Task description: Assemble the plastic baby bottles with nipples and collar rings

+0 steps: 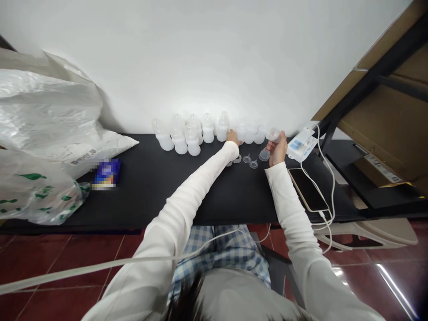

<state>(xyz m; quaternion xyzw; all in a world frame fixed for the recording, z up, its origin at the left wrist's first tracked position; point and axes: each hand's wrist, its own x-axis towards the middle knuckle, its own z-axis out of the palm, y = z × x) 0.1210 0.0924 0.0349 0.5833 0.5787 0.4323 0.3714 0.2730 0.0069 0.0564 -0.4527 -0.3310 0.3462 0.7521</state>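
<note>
My left hand [233,136] reaches to the back row, its fingers apart, between a white baby bottle with a clear dome cap [223,126] and several white bottles without domes [249,133]. Whether it touches either is unclear. In my right hand [278,150] is a clear dome cap [273,134], held by the fingers above the table. Just below that hand lies another clear cap [264,154]. Several flat translucent discs with small tabs [253,164] lie between my hands. More capped baby bottles [181,143] stand to the left along the wall.
Large plastic bags [50,116] and a blue packet [106,174] occupy the left of the black table [133,200]. At the right are a white-and-blue box [302,143] and a phone [309,189] with a white cable [332,187]. A black metal frame [371,84] stands beyond.
</note>
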